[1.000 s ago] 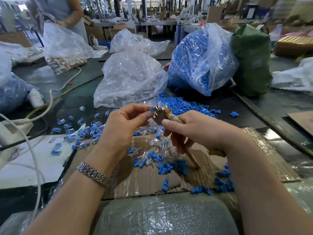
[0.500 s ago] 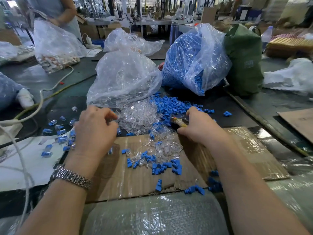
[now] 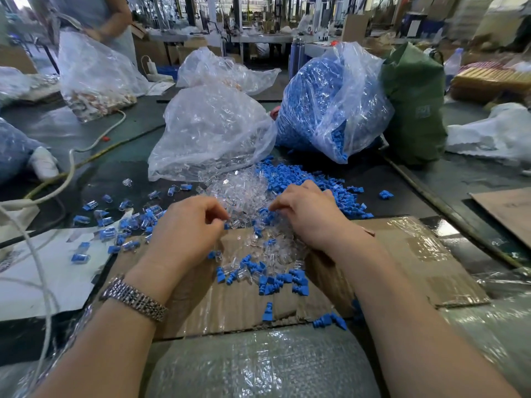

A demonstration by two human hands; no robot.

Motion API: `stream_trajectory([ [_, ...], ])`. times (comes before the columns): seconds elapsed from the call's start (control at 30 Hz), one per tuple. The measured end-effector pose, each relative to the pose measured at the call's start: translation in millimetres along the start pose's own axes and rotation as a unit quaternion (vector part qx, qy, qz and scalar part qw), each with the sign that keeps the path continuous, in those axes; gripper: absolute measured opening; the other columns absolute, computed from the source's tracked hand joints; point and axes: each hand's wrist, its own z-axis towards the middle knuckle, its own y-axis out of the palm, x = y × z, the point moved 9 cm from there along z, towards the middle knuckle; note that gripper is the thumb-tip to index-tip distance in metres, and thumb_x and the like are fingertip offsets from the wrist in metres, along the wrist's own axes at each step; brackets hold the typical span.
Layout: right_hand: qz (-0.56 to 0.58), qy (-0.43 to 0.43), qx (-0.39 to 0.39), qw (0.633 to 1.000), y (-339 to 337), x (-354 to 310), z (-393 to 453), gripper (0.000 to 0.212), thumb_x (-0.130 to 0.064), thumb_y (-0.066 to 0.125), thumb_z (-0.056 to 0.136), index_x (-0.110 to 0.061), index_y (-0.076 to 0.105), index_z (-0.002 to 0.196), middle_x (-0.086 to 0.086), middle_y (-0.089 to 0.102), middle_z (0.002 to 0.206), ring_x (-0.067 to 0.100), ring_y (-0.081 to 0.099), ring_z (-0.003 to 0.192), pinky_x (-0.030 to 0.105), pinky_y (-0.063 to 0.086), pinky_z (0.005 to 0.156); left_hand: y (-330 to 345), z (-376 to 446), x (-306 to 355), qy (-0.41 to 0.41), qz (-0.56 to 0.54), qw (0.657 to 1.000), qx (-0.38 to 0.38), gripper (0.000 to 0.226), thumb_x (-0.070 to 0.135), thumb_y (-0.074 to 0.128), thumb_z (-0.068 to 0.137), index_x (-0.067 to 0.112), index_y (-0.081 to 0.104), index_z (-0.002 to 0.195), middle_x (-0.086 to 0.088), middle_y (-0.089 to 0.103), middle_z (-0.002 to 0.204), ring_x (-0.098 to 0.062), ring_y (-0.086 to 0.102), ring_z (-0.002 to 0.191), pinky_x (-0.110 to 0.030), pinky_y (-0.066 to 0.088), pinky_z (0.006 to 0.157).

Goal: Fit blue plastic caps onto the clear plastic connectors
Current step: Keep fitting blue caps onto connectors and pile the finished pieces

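A heap of clear plastic connectors lies at the far edge of a cardboard sheet, with loose blue caps heaped right of it. My left hand rests knuckles up at the heap's left side, its fingertips pinched together among the clear pieces; whether it holds one is hidden. My right hand reaches in from the right, fingers curled at the seam of clear and blue pieces. A wooden tool handle end pokes out beside its wrist. Capped connectors are scattered at the left.
Behind the heaps stand a clear bag of connectors, a bag of blue caps and a green bag. A white cable runs along the left. Bubble wrap lies nearest me. Another person handles a bag at the far left.
Both hands dropped from chest height, where they worked a piece against the tool, down to the table. The left hand swung out left, then came to the clear heap; the right reached forward.
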Motion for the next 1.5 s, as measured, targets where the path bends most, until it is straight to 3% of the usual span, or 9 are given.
stream_trajectory([
  [0.2,0.100,-0.008,-0.035,0.994,0,-1,-6,0.026,-0.016,0.058,0.101,-0.031,0.070,0.118,-0.006,0.069,0.116,0.020,0.056,0.116,0.045,0.043,0.104,10,-1,2,0.012,-0.030,0.998,-0.059,0.016,0.016,0.066,0.093,0.030,0.075,0.093,0.020,0.065,0.076,0.005,0.059,0.067,-0.013,0.041,0.058],
  [0.37,0.204,-0.009,-0.084,0.975,-21,9,-31,0.008,-0.023,0.080,0.086,-0.025,0.073,0.087,-0.009,0.073,0.081,0.004,0.066,0.074,0.023,0.049,0.073,7,0,2,0.015,-0.078,0.994,-0.077,0.015,0.015,0.069,0.092,0.028,0.075,0.091,0.015,0.069,0.082,0.003,0.061,0.069,-0.013,0.043,0.061],
  [0.47,0.215,-0.005,-0.230,0.949,-14,5,-55,0.029,-0.039,0.090,0.070,-0.020,0.071,0.080,-0.006,0.073,0.074,0.005,0.065,0.065,0.020,0.051,0.061,15,-3,7,0.025,-0.072,0.991,-0.108,0.012,0.019,0.070,0.093,0.031,0.072,0.092,0.016,0.069,0.084,0.003,0.064,0.074,-0.010,0.047,0.065],
  [0.6,0.132,0.026,-0.275,0.952,-1,-5,-66,0.048,-0.044,0.096,0.059,-0.018,0.064,0.084,0.000,0.072,0.078,0.012,0.066,0.062,0.025,0.051,0.052,12,-2,12,0.030,-0.100,0.990,-0.098,0.012,0.020,0.071,0.092,0.031,0.073,0.089,0.014,0.070,0.080,0.002,0.065,0.071,-0.012,0.051,0.066],
  [0.77,0.068,0.026,-0.213,0.974,0,-14,-55,0.037,-0.040,0.092,0.068,-0.021,0.064,0.083,-0.003,0.069,0.080,0.011,0.062,0.066,0.025,0.046,0.052,16,-5,20,0.051,-0.128,0.983,-0.124,0.005,0.023,0.074,0.091,0.027,0.074,0.092,0.011,0.071,0.078,0.004,0.065,0.067,-0.007,0.048,0.061],
  [0.97,0.075,0.039,-0.124,0.989,-7,-5,-36,0.020,-0.030,0.083,0.083,-0.027,0.066,0.072,-0.006,0.070,0.081,0.012,0.069,0.070,0.023,0.051,0.055,30,-15,35,0.083,-0.163,0.964,-0.194,0.013,0.025,0.078,0.086,0.030,0.074,0.098,0.012,0.073,0.085,-0.006,0.066,0.069,-0.017,0.056,0.068],
  [1.07,0.087,0.046,-0.079,0.992,-11,1,-30,0.024,-0.036,0.080,0.085,-0.030,0.066,0.066,-0.007,0.070,0.074,0.009,0.067,0.066,0.026,0.053,0.064,32,-16,40,0.105,-0.122,0.970,-0.182,0.017,0.030,0.078,0.085,0.033,0.073,0.101,0.010,0.067,0.091,-0.009,0.063,0.077,-0.023,0.057,0.077],
  [1.23,0.112,0.051,-0.007,0.992,-22,9,-25,0.022,-0.040,0.077,0.088,-0.028,0.067,0.073,-0.008,0.066,0.067,0.005,0.060,0.058,0.022,0.041,0.056,37,-18,47,0.142,-0.042,0.976,-0.161,0.025,0.045,0.080,0.081,0.035,0.073,0.103,0.016,0.056,0.098,0.001,0.055,0.089,-0.021,0.048,0.083],
  [1.5,0.232,0.047,0.044,0.970,-34,11,-28,0.014,-0.026,0.081,0.086,-0.020,0.071,0.077,-0.003,0.070,0.063,0.006,0.068,0.051,0.027,0.061,0.058,35,-17,53,0.170,0.001,0.979,-0.111,0.009,0.037,0.072,0.089,0.034,0.065,0.094,0.016,0.057,0.093,0.002,0.055,0.086,-0.029,0.052,0.081],
])
